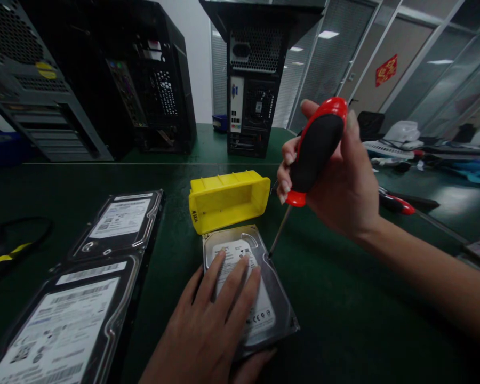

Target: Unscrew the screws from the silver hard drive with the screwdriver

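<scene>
A silver hard drive [278, 304] with a white label lies on the dark green table in front of me. My left hand [220, 314] rests on it, fingers spread over the label and thumb at its near edge. In my right hand [328, 160] is a red and black screwdriver [318, 146], tilted, its handle up. Its tip meets the right edge of the drive's top. Just behind the drive, a yellow plastic bin [230, 202] lies on its side with its opening toward me.
Two more hard drives [120, 224] lie at the left. Computer cases [256, 101] stand along the back. Another red and black screwdriver [398, 204] is at the right, near cables and a white keyboard [388, 151]. A black cable [44, 234] lies far left.
</scene>
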The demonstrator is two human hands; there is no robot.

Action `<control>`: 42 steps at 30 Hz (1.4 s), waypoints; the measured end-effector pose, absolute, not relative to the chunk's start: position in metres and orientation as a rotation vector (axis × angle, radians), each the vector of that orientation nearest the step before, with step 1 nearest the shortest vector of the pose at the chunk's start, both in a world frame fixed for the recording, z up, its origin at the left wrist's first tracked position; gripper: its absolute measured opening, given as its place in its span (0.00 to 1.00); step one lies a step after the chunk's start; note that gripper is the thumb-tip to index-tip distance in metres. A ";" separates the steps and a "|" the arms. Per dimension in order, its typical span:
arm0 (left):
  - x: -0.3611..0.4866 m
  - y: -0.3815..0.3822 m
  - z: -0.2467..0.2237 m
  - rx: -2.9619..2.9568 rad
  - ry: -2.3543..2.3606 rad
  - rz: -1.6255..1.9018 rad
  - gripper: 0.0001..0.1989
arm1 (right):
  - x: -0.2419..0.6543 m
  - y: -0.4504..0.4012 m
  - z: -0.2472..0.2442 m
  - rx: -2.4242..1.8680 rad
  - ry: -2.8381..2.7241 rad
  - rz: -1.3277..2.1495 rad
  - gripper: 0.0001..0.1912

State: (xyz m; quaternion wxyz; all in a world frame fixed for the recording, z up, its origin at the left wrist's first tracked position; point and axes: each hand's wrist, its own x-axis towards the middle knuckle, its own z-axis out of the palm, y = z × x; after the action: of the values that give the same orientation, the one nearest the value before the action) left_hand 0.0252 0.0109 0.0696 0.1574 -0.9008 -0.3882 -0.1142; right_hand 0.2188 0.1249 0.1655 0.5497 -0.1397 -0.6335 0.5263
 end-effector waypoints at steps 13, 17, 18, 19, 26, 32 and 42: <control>0.026 0.011 0.070 -2.592 -1.082 -0.372 0.36 | 0.218 0.117 0.175 -0.513 -1.455 1.065 0.12; 0.027 0.011 0.068 -2.607 -1.112 -0.388 0.36 | 0.218 0.112 0.176 -0.477 -1.456 1.074 0.15; 0.027 0.011 0.068 -2.607 -1.117 -0.385 0.36 | 0.218 0.112 0.175 -0.472 -1.472 1.073 0.17; 0.026 0.011 0.068 -2.604 -1.122 -0.382 0.36 | 0.219 0.113 0.175 -0.462 -1.489 1.068 0.18; 0.023 0.010 0.069 -2.583 -1.103 -0.357 0.36 | 0.221 0.118 0.175 -0.508 -1.477 1.064 0.13; 0.026 0.012 0.071 -2.609 -1.106 -0.367 0.36 | 0.219 0.118 0.175 -0.493 -1.475 0.996 0.14; 0.026 0.011 0.068 -2.611 -1.126 -0.333 0.37 | 0.218 0.115 0.171 -0.387 -1.472 1.120 0.15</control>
State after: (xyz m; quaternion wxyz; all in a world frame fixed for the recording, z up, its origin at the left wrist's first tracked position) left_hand 0.0258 0.0105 0.0678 0.1390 -0.9032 -0.3895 -0.1150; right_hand 0.2177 0.1153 0.1706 0.5858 -0.1661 -0.6312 0.4805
